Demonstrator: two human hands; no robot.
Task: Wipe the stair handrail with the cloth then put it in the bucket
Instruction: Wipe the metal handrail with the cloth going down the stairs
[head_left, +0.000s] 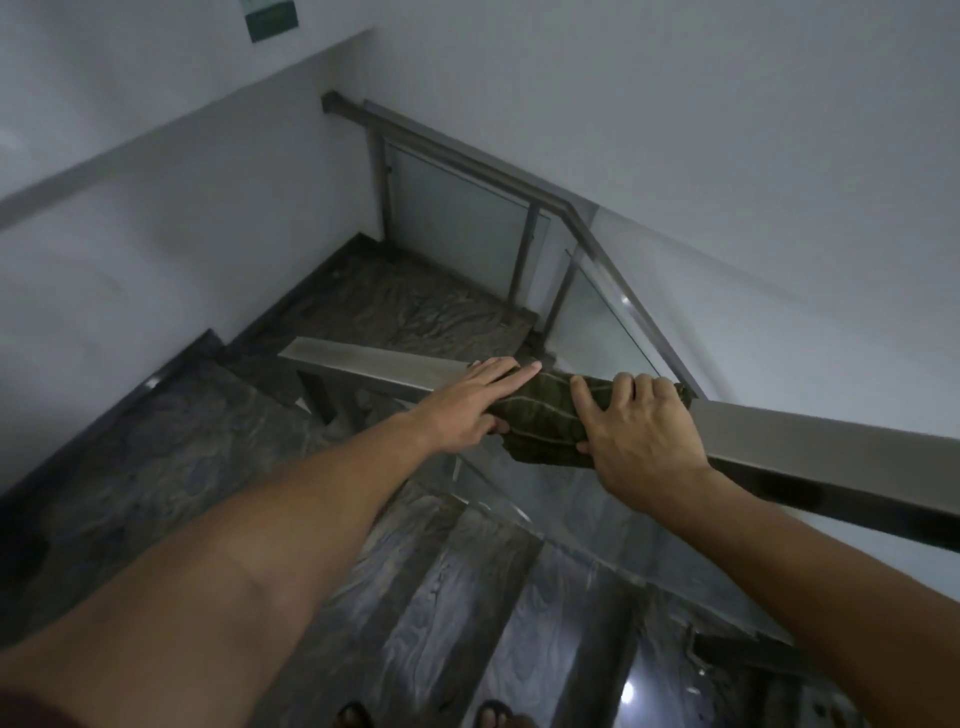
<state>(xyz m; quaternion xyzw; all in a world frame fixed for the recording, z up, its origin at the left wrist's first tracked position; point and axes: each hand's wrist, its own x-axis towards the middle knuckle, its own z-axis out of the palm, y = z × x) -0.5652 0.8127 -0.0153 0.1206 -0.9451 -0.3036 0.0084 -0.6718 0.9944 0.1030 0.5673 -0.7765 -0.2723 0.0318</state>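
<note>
Above dark stairs (415, 597), right hand (639, 436) grips green cloth (545, 415) draped over handrail (810, 436); left hand (467, 405) lies flat, fingers open.

Handrail (363, 366): runs from centre-left of the frame to the right edge, crossing above the stairs (426, 587), which fill the lower centre.
Cloth (550, 415): draped over the handrail at frame centre.
Left hand (467, 410): on the cloth's left end, fingers flat along the rail top.
Right hand (639, 431): on the cloth's right end, fingers over the top, thumb beneath.
Landing (410, 306): behind the rail, centre frame.
Second rail run (467, 161): beyond the landing, upper centre, descending rightward.
Wall sign (270, 21): upper left.
</note>
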